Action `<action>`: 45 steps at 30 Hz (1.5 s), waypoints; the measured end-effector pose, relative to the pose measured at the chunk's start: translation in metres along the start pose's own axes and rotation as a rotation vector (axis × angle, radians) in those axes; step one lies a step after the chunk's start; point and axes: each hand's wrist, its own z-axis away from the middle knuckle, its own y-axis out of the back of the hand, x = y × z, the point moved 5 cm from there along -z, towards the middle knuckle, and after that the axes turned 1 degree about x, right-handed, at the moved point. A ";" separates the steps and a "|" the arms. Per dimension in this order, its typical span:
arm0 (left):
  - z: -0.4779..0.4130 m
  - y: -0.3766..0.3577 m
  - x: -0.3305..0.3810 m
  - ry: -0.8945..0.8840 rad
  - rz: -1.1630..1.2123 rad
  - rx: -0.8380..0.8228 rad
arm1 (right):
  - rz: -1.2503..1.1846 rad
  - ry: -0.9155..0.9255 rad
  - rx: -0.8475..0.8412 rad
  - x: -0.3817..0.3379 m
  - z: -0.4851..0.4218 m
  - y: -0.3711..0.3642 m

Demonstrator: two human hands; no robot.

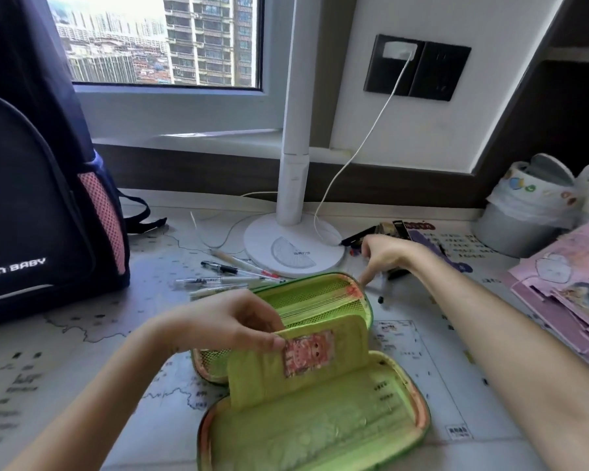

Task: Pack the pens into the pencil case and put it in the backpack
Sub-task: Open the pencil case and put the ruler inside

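Wide desk (82, 362) in play, and the dark backpack (31, 215) stands upright at the far left, well apart from the action. Centre far sits the white lamp (293, 246) on its round base. Near and centre, the green pencil case (320, 413) lies wide open on the desk, and I can see no pen inside it. The left hand (225, 321) holds up the inner flap (286, 365), thumb and fingers pinching its top edge. The right hand (385, 253) reaches far right of the case, fingers curled down over dark clutter; whether they grip anything, I cannot tell. The pens (232, 275) lie loose between lamp and case. So the case is open, and by my reckoning packing, zipping and bagging are all ahead.
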 end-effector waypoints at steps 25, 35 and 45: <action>0.024 -0.007 -0.013 0.183 0.065 0.552 | 0.074 0.770 0.626 -0.066 0.240 -0.070; 0.033 -0.008 -0.014 0.031 0.142 0.643 | -0.189 0.577 0.109 -0.072 0.221 -0.075; 0.023 0.000 -0.032 -0.079 0.048 0.762 | -0.040 0.220 0.467 -0.113 0.067 0.009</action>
